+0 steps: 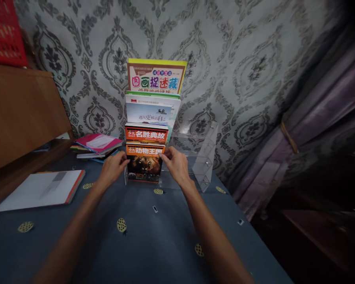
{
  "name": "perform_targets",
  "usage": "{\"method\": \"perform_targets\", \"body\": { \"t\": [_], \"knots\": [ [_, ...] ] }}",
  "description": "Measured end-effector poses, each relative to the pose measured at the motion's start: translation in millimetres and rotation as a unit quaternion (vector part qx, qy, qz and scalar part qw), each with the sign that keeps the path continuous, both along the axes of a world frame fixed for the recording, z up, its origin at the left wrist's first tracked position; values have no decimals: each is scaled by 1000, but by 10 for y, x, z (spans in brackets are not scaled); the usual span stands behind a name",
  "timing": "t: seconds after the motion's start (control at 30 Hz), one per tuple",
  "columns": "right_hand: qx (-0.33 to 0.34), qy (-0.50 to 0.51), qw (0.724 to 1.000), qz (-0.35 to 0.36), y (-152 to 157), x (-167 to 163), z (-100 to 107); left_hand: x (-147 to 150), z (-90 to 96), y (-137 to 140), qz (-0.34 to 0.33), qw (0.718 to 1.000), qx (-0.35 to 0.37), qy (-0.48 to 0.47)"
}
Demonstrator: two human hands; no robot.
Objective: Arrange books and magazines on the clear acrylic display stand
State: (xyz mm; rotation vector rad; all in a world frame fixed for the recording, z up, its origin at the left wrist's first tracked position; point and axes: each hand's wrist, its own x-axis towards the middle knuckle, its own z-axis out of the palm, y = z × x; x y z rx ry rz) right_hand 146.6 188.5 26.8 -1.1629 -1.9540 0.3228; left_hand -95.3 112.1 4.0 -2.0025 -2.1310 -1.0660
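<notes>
A clear acrylic tiered rack (pixel 205 165) stands against the wall, with books on its left side. In its front tier is an upright book with a lion on the cover (pixel 144 165). My left hand (pixel 114 169) has its fingers closed at that book's left edge. At its upper right edge, my right hand (pixel 176 165) pinches it between thumb and fingers. Behind rise an orange-red book (pixel 146 134), a white and blue book (pixel 149 112) and, highest, a yellow-edged picture book (pixel 156 77).
A large white book (pixel 41 189) lies on the blue tablecloth (pixel 154 244) at left. Further back is a stack of books with a pink one (pixel 99 142) on top. A wooden cabinet (pixel 23 114) borders the left, a tied curtain (pixel 263 173) the right. A red basket (pixel 6 35) sits above the cabinet.
</notes>
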Motion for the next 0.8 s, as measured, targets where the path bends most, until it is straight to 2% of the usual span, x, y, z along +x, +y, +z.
{"method": "perform_targets", "body": {
  "t": [0.23, 0.53, 0.8],
  "knots": [
    [6, 10, 1000, -9, 13, -17, -21, -31, -39, 14, -18, 1000, 8, 2],
    [-28, 70, 996, 43, -21, -20, -20, -13, -3, -13, -6, 1000, -7, 12],
    [-14, 70, 996, 50, -71, -54, 13, -59, 22, -17, -19, 1000, -16, 12]
  ]
}}
